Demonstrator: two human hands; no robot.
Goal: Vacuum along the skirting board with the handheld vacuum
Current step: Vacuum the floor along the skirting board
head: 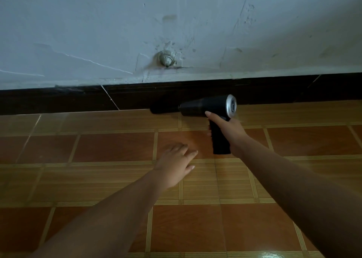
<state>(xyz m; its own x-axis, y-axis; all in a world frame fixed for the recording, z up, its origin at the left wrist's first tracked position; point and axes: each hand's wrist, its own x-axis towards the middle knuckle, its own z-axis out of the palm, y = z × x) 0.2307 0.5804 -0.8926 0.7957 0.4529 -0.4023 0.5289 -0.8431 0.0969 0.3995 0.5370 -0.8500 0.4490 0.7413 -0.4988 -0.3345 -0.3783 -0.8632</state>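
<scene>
Right hand gripped vacuum, nozzle low against skirting at floor joint; left hand spread flat on floor; best kept slow, nozzle pressed into joint.

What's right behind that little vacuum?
The dark skirting board, under the scuffed white wall. The handheld vacuum, gripped by the right hand, hides the strip behind its nozzle.

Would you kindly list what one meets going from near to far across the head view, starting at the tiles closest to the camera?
Floor tiles → left hand, fingers straight → right hand holding the handheld vacuum → skirting board → wall with a round fitting.
</scene>
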